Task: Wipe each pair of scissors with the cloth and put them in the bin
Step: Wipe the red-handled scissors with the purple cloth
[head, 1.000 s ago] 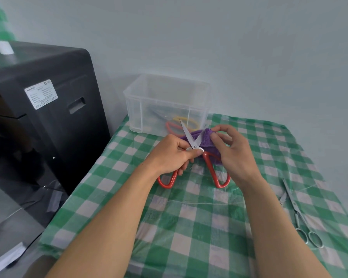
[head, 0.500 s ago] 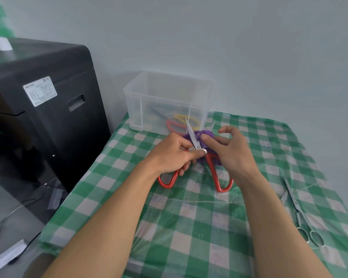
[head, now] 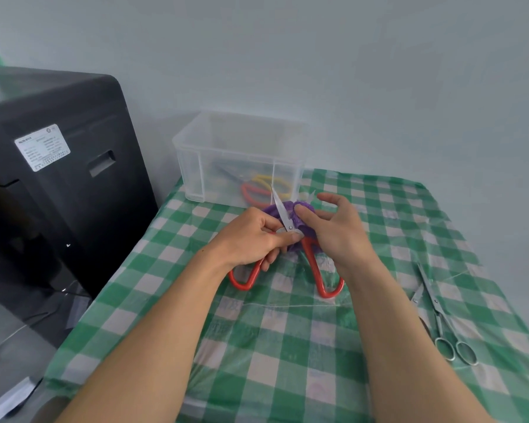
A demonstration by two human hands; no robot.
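Steel scissors (head: 436, 303) lie at the right of the checked surface (head: 287, 346). Further in, the left hand (head: 251, 239) pinches the red scissors (head: 310, 261) at the pivot, blades spread and held up. The right hand (head: 339, 230) pinches the purple cloth (head: 303, 204) around one blade, its other fingers loose. Behind them stands the clear bin (head: 226, 166), with scissors inside.

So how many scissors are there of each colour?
Red: 2, the held red scissors in the left hand, the red pair in the bin
Yellow: 1, the yellow pair in the bin
Silver: 1, the silver scissors on the tablecloth
Total: 4; the cloudy bin may hide more.
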